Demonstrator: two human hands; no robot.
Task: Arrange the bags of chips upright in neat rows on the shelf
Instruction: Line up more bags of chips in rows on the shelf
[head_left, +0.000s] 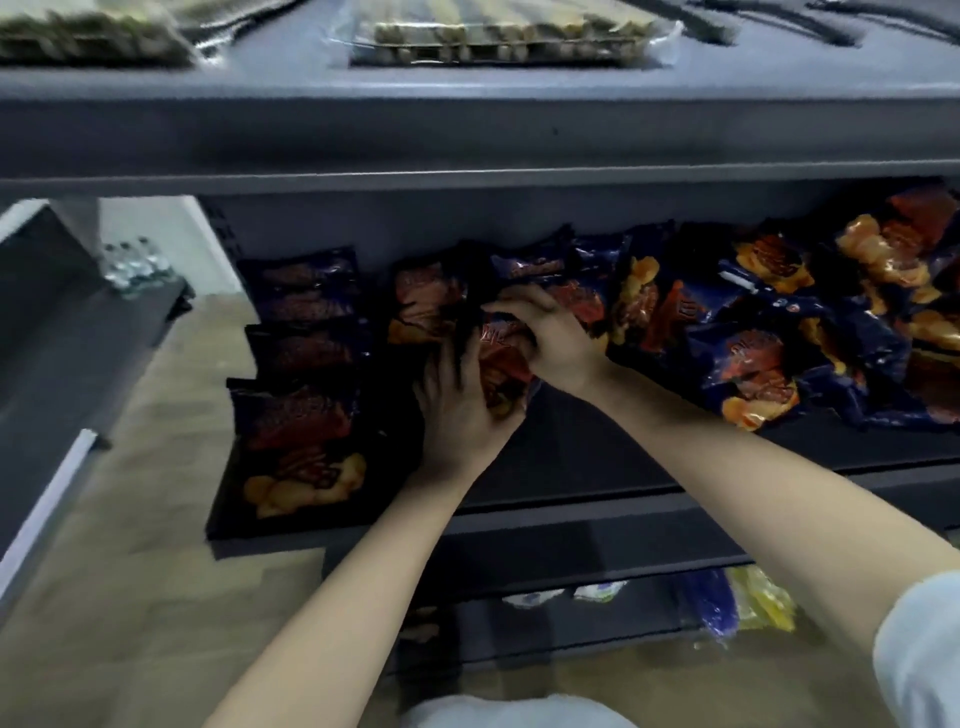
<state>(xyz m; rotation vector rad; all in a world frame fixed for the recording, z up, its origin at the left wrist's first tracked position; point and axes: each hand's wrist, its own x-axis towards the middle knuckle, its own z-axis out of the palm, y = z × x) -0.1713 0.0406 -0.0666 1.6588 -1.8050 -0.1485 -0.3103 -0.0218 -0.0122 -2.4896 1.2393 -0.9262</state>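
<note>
Dark blue chip bags with red and orange print fill the dark middle shelf (597, 457). A row of three bags (304, 364) stands one behind another at the shelf's left end. A second row (426, 301) runs beside it. My left hand (457, 405) and my right hand (545, 332) both grip one chip bag (501, 364) at the front of that second row. A loose heap of bags (779, 322) lies jumbled on the right half of the shelf.
An upper shelf (467, 135) overhangs the work area, with packaged goods on top (493, 31). A lower shelf holds blue and yellow packs (737, 603). Water bottles (132, 265) stand on a separate unit at the left. Wooden floor (156, 571) lies below.
</note>
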